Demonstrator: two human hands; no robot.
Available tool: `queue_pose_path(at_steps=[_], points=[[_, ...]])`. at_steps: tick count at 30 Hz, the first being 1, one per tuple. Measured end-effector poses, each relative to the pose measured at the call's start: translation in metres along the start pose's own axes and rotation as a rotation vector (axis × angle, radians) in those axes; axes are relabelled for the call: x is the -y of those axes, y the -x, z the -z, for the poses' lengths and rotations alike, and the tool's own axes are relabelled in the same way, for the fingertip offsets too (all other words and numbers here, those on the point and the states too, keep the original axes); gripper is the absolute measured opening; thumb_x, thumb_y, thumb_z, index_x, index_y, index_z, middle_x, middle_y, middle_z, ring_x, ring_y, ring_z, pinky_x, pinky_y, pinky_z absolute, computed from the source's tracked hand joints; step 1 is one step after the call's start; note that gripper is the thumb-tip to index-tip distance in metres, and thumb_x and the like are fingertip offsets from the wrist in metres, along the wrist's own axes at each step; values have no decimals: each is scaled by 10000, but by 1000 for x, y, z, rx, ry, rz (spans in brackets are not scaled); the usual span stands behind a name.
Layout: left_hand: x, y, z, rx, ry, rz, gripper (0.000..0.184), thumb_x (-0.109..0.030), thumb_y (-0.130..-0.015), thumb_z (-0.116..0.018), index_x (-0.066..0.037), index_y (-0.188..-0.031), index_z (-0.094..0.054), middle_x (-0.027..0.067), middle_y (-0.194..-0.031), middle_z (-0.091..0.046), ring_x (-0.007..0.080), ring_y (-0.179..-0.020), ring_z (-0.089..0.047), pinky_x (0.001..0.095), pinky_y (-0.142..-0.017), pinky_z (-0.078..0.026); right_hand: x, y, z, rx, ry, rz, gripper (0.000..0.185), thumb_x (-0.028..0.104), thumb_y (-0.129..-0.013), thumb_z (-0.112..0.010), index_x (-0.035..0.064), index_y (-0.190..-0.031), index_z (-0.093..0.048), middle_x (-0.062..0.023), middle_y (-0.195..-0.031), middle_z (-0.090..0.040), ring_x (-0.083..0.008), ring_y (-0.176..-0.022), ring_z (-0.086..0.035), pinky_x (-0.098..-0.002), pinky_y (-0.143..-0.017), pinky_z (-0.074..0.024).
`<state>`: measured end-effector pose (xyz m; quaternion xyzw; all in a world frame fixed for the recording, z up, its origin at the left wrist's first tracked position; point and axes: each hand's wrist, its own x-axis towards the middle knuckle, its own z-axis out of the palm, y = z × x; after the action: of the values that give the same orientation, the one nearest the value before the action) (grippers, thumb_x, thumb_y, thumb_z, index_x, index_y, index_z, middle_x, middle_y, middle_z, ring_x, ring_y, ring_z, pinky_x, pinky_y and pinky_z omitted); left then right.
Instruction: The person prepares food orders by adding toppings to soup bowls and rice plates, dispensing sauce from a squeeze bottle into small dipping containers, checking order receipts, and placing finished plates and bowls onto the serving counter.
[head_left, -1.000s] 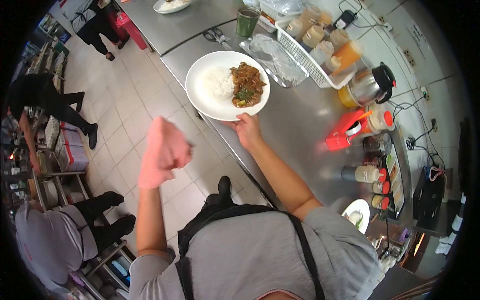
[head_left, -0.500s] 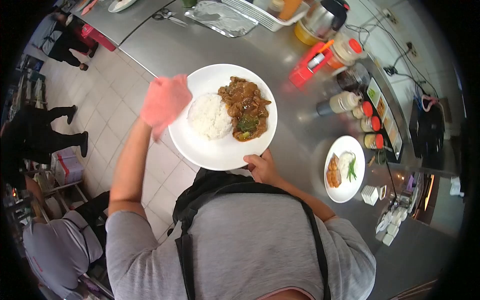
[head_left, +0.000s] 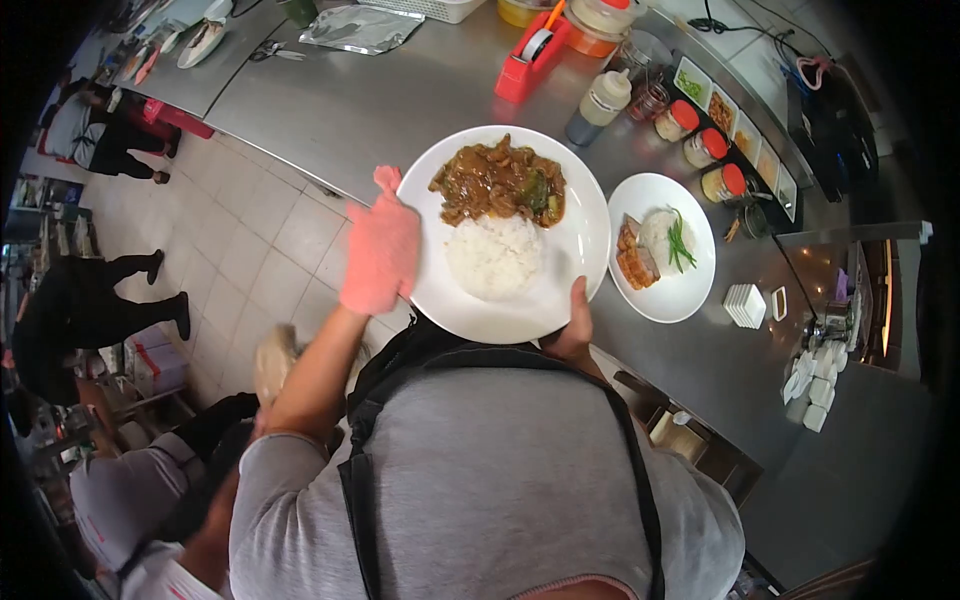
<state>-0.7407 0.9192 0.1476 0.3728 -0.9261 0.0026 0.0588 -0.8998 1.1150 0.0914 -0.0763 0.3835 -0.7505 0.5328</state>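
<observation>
A round white plate [head_left: 560,305] is held up in front of my chest. Brown saucy meat with some green vegetable [head_left: 500,180] covers its far side, and a mound of white rice [head_left: 493,258] sits on the near side. My right hand [head_left: 574,328] grips the plate's near right edge, thumb up on the rim, its other fingers mostly hidden underneath. Against the left rim is my left hand [head_left: 372,272], wrapped in a pink cloth [head_left: 385,240] that hides its fingers.
Right of the plate, an oval white plate [head_left: 692,295] with rice and sliced meat rests on the steel counter [head_left: 400,120]. Beyond stand a red tape dispenser [head_left: 520,75], a squeeze bottle [head_left: 603,100] and red-lidded jars [head_left: 722,183]. Other people [head_left: 130,490] are at the left.
The held plate has turned counterclockwise, so the meat moved from the right to the far side. My left hand and cloth shifted down the rim. The view shifted, bringing the oval plate closer.
</observation>
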Motion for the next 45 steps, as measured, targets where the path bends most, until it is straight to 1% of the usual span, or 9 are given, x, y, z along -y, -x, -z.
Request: queue_pose_path(at_steps=[6,18,23,27,30,35,38,40,45], points=[[-6,10,22,-66,148,-298,851,-110,-356,-749,121,-1132,-488,213,-1020,-564,351,-883,-624,361,-716,-490,24,16,33,6,-195,-77,598,430,-996,-388,4,-1413,-334,-168,-1375,-463,-286,-1266,-464,-410,-1061,-365],[18,-67,38,311,3,-589,313,-45,-291,-616,-55,-553,-445,167,-617,-489,401,-647,-557,368,-575,-465,50,21,33,-19,150,-90,559,364,-953,-467,-31,-1344,-424,-186,-1265,-552,-281,-1145,-563,-387,-994,-434],[11,-80,24,286,157,-259,335,-100,-420,-687,-43,-643,-444,173,-643,-501,375,-626,-514,359,-546,-441,55,11,29,-3,171,-74,544,333,-951,-466,-47,-1338,-423,-198,-1256,-557,-278,-1137,-572,-369,-985,-441],[27,-73,40,226,403,-346,368,-177,-613,-725,21,-892,-590,154,-802,-652,345,-740,-628,384,-721,-515,53,4,34,-23,166,-60,544,341,-959,-456,-42,-1344,-420,-194,-1257,-559,-265,-1131,-578,-356,-979,-446],[13,-53,57,422,1101,-48,475,-232,-616,-758,-22,-984,-543,80,-845,-620,281,-816,-645,346,-753,-495,54,0,32,-23,166,-53,551,361,-964,-457,-37,-1343,-423,-188,-1251,-563,-255,-1121,-584,-355,-973,-453],[15,-43,-31,436,1633,-139,841,-433,-531,-822,13,-1153,-473,108,-1117,-571,276,-1075,-582,361,-898,-447,72,-25,39,18,205,-183,567,400,-959,-476,-19,-1339,-437,-172,-1232,-575,-239,-1099,-595,-348,-947,-476],[33,-72,-9,94,946,-852,846,-456,-537,-829,38,-1109,-450,137,-1106,-577,302,-1092,-579,358,-900,-446,84,-40,32,62,326,-255,583,423,-947,-505,-8,-1334,-450,-163,-1226,-579,-230,-1092,-597,-344,-935,-484],[39,-95,-5,109,422,-934,823,-452,-541,-823,50,-1072,-443,146,-1064,-589,277,-1072,-592,339,-845,-471,85,-52,29,116,381,-309,598,439,-936,-527,-3,-1331,-457,-160,-1229,-578,-226,-1094,-596,-344,-934,-485],[-2,-131,29,641,193,-75,669,-337,-761,-652,-107,-1356,-449,142,-1197,-592,276,-1116,-569,391,-924,-431,80,-90,22,186,390,-417,620,475,-930,-534,14,-1338,-462,-159,-1244,-572,-229,-1114,-587,-358,-955,-477]])
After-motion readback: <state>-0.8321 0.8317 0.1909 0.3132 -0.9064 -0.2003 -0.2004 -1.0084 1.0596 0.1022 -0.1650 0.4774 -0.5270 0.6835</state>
